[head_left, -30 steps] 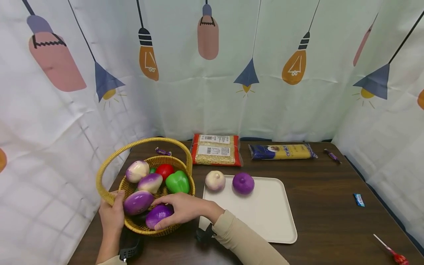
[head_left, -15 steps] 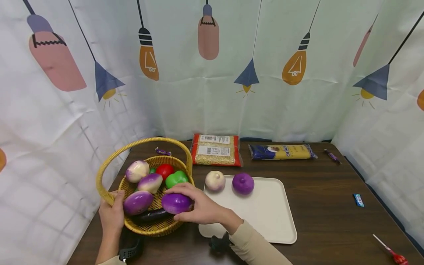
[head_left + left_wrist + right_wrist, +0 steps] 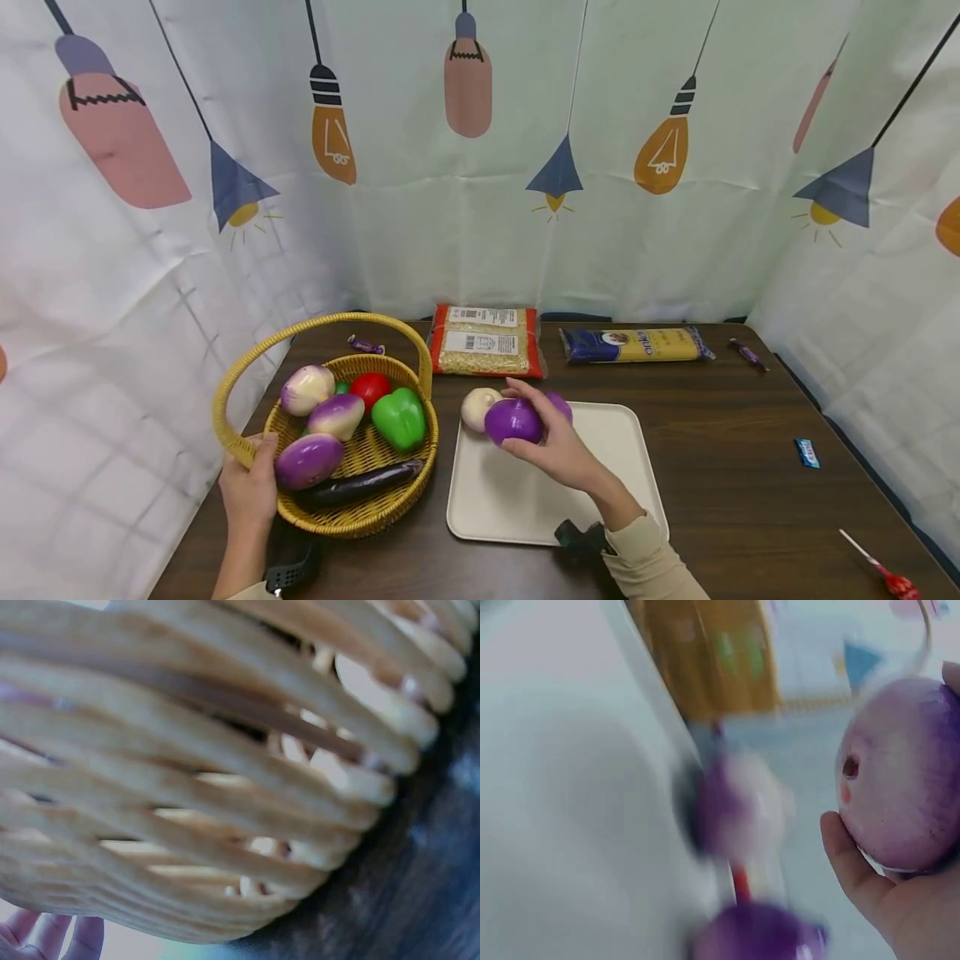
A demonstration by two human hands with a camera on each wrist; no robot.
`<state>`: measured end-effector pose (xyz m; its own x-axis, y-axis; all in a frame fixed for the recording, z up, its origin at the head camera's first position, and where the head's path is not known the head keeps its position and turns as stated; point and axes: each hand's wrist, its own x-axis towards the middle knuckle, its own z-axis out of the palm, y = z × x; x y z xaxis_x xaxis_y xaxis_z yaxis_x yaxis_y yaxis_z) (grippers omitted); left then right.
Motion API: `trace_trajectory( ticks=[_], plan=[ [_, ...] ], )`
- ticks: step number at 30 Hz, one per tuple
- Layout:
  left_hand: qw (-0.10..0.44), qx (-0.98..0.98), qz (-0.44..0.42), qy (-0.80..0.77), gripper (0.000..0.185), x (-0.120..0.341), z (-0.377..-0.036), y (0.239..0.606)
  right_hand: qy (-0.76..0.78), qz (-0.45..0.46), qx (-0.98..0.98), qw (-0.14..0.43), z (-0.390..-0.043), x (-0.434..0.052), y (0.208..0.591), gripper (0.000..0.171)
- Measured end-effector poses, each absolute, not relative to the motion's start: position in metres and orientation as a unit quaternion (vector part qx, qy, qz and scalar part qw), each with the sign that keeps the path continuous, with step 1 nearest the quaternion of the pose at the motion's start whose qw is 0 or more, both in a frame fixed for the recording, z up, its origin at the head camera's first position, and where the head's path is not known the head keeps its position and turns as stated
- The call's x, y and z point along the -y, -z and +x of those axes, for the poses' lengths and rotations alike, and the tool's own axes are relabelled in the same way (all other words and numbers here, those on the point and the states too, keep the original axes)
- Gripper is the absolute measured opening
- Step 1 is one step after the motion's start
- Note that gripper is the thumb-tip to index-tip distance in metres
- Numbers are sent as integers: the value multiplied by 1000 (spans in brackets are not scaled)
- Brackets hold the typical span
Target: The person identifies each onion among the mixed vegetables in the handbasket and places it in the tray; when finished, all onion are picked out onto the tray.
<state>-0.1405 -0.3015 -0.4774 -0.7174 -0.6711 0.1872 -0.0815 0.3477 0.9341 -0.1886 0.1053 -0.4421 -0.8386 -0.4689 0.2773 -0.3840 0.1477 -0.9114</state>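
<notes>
At the table's left edge, the left hand [image 3: 251, 493] grips the rim of the wicker basket [image 3: 247, 385], likely steadying it. Further right, the right hand [image 3: 558, 446] cradles a purple onion [image 3: 513, 421] in curled fingers above the cream tray [image 3: 615, 500] (two other onions lie just behind).

Purple onion [image 3: 513, 421], aloft over tray [image 3: 630, 467]

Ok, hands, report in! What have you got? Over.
Right hand grips round purple onion over cream plastic tray. Left hand holds woven yellow basket. Pale onion and another purple onion sit close behind.
</notes>
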Motion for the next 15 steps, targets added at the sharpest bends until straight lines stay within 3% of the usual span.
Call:
trace_trajectory(
  ticks=[15],
  plan=[
    [280, 769, 235, 525, 27, 304, -140, 480, 550, -120, -827, -10, -221, -225, 468, 74]
  ],
)
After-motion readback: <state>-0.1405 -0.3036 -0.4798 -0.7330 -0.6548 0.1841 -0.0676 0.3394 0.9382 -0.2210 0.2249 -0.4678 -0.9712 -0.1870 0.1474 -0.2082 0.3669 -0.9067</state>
